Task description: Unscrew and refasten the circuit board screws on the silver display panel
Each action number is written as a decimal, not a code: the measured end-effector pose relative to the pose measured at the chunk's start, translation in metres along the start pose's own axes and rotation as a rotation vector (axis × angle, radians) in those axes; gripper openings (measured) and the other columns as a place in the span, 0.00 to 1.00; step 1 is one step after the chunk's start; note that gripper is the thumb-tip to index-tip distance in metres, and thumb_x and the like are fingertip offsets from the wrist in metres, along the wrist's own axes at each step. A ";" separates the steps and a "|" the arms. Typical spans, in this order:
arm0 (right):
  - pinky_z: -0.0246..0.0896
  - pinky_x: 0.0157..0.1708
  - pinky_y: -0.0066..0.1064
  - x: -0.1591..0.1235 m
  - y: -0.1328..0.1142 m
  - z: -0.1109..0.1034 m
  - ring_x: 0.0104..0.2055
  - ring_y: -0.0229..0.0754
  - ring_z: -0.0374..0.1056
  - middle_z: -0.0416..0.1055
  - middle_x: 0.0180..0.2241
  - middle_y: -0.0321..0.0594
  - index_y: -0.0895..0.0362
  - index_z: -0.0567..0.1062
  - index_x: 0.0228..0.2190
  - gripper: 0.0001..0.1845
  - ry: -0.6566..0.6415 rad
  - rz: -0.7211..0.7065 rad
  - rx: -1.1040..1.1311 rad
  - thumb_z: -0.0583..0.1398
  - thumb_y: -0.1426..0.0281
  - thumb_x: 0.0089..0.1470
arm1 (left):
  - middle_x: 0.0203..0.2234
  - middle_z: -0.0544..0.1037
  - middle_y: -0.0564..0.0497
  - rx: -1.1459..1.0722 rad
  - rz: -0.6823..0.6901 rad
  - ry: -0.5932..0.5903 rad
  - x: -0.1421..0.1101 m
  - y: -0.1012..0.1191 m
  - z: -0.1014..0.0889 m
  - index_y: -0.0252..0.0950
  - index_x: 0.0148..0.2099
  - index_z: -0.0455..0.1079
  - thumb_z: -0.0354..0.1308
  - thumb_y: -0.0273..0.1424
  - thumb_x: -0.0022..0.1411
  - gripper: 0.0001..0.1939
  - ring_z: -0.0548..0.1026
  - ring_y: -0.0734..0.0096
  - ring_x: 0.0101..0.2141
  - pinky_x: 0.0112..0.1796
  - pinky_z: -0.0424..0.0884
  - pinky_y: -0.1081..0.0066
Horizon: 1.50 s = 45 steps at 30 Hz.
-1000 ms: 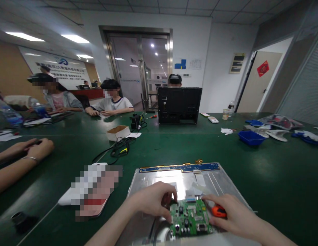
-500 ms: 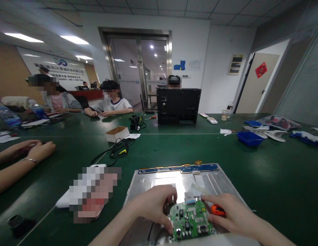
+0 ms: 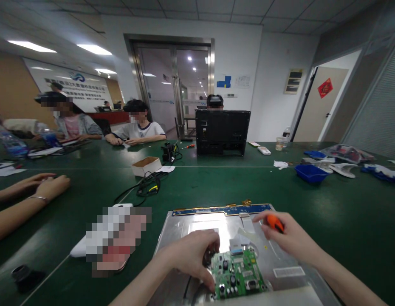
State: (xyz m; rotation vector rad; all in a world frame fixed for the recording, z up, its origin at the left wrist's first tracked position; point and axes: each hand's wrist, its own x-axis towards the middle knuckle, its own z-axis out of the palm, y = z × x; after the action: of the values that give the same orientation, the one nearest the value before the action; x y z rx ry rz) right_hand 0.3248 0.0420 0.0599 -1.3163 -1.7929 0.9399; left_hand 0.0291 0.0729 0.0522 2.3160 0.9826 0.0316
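My left hand (image 3: pixel 197 257) grips the left edge of a green circuit board (image 3: pixel 237 272), thumb at its lower left corner and fingers curled at its upper left. The board lies over the metal back of a display panel (image 3: pixel 289 244). My right hand (image 3: pixel 285 233) is closed around a screwdriver (image 3: pixel 275 223) with an orange and black handle; its shaft is hidden. That hand is above the panel's right side, apart from the board. A flat ribbon cable (image 3: pixel 246 223) runs from the blue strip board (image 3: pixel 223 210) along the panel's far edge towards the green board.
A pink phone (image 3: pixel 121 250) and a white device (image 3: pixel 79 248) lie left of the panel. Cables (image 3: pixel 148 187) and an open box (image 3: pixel 146 166) are farther back. A black monitor housing (image 3: pixel 222 132) stands opposite; a blue tray (image 3: pixel 311 173) is at right. Another person's hands (image 3: pixel 52 187) are at left.
My right hand has lifted off the board's right edge and moved up and away to the right, with the screwdriver still in it. My left hand stays on the board.
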 end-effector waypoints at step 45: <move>0.31 0.11 0.24 0.112 0.015 0.085 0.09 0.28 0.39 0.49 0.06 0.26 0.58 0.74 0.18 0.40 -0.136 0.228 0.798 0.52 0.34 0.50 | 0.27 0.73 0.49 0.038 -0.106 0.507 0.045 -0.065 -0.005 0.38 0.29 0.61 0.45 0.30 0.66 0.12 0.70 0.64 0.31 0.34 0.61 0.69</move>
State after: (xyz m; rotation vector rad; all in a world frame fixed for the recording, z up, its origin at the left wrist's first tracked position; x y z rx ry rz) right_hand 0.2327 0.1415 0.0192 -0.9467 -1.1442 1.6774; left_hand 0.0187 0.1402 0.0115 2.3337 1.3566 0.5855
